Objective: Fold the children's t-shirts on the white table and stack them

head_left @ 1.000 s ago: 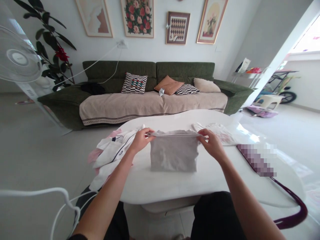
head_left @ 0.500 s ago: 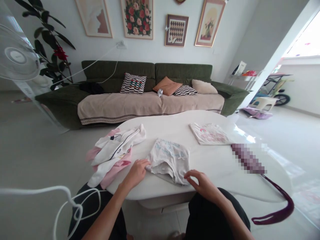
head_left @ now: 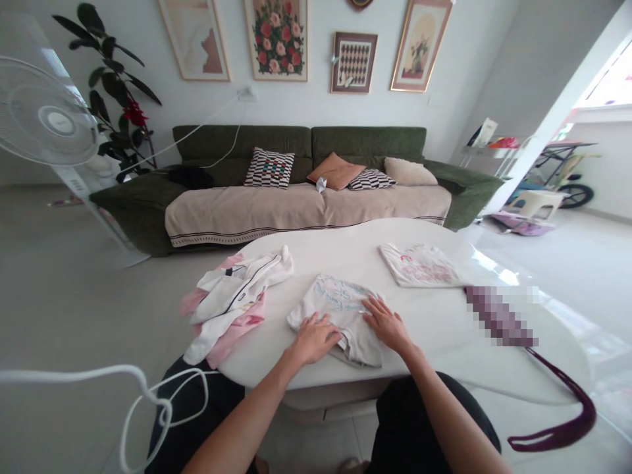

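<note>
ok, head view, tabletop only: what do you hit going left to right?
Heap of white and pink clothes → left hand → right hand, both hands flat on the small grey garment → folded white printed shirt → purple strap at the table's right edge.

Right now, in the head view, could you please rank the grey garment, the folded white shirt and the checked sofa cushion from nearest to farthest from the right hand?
1. Grey garment: flat on the table, directly under the right hand.
2. Folded white shirt: farther back on the table, to the right.
3. Checked sofa cushion: on the green sofa beyond the table, to the left.
</note>
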Demonstrator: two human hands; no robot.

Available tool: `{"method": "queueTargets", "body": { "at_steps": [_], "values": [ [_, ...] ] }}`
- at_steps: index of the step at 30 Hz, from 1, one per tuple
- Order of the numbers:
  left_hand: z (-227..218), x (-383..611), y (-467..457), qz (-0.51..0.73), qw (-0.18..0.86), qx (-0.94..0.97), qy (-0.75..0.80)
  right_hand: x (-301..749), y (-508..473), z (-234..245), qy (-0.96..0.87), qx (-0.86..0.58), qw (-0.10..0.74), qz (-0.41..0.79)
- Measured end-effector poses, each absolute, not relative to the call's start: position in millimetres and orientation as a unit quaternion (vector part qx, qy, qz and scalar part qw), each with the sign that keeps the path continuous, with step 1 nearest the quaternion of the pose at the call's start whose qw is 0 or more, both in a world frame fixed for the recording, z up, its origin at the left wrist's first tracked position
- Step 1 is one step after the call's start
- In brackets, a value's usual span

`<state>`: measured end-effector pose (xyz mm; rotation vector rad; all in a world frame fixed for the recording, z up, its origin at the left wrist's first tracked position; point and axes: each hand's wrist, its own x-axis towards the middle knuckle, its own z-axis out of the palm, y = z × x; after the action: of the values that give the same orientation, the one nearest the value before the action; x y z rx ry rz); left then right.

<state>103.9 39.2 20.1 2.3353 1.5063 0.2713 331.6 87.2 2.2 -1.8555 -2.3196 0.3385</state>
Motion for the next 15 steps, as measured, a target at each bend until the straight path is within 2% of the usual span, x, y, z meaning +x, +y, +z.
{"method": "queueTargets", "body": {
  "at_steps": [6, 15],
  "values": [
    [25, 108, 78, 0.091, 0.134, 0.796, 0.584, 301, 35, 12, -0.75, -0.653, 0.106, 0.021],
    [5, 152, 95, 0.107, 0.136, 0.847, 0.502, 196, -53, 4, -0.78, -0.59, 0.177, 0.115]
  ]
}}
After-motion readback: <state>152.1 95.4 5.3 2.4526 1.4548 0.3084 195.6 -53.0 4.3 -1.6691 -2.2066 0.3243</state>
